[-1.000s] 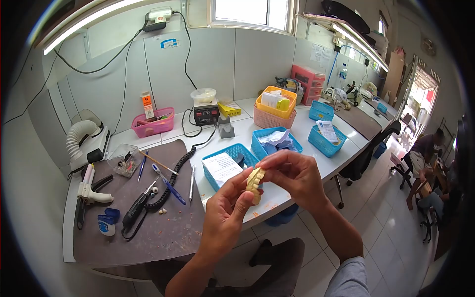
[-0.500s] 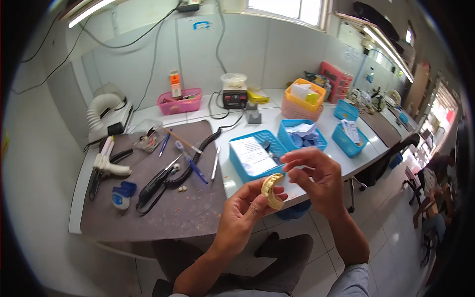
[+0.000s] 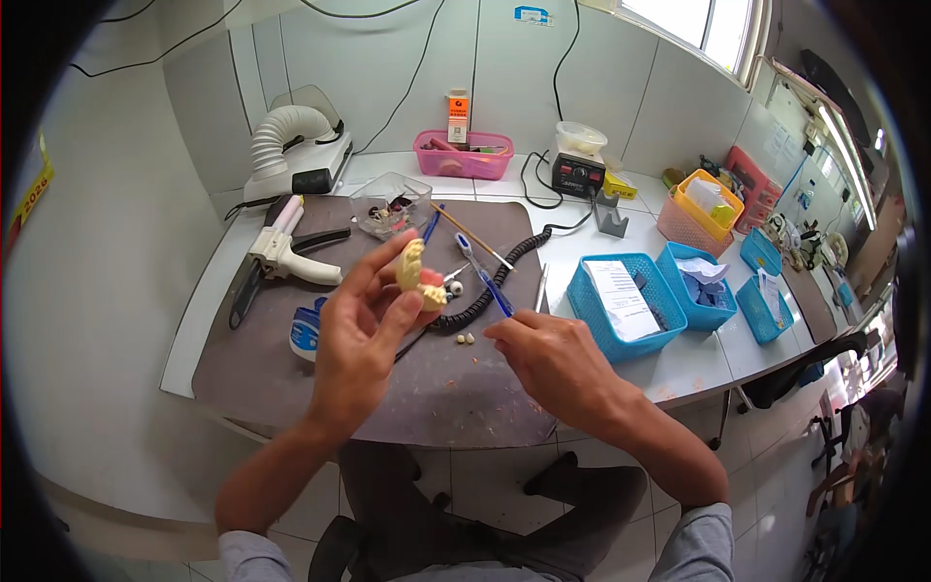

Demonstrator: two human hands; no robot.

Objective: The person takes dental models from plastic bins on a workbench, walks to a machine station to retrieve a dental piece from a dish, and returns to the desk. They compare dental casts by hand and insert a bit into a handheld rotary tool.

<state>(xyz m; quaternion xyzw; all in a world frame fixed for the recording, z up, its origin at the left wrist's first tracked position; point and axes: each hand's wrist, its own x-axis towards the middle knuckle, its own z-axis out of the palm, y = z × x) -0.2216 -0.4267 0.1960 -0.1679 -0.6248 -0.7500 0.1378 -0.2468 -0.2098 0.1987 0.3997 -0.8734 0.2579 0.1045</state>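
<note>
My left hand grips a pale yellow dental cast, a curved arch with moulded teeth, raised above the mat. A pink patch shows on its inner side. Fingers curled together, my right hand hovers over the mat by the handle end of a blue-and-white toothbrush. Whatever those fingers may pinch is hidden. Several small cream pieces lie on the mat between the hands. Partly behind my left hand is a blue-and-white container.
On the brown mat are a white glue-gun-like tool, a clear box, a thin brush and a coiled black cord. Blue baskets stand right; a pink basket and control box stand behind.
My left hand has carried the cast leftward and up over the mat. My right hand has left the cast and lowered beside the toothbrush, fingers curled. The view has turned left.
</note>
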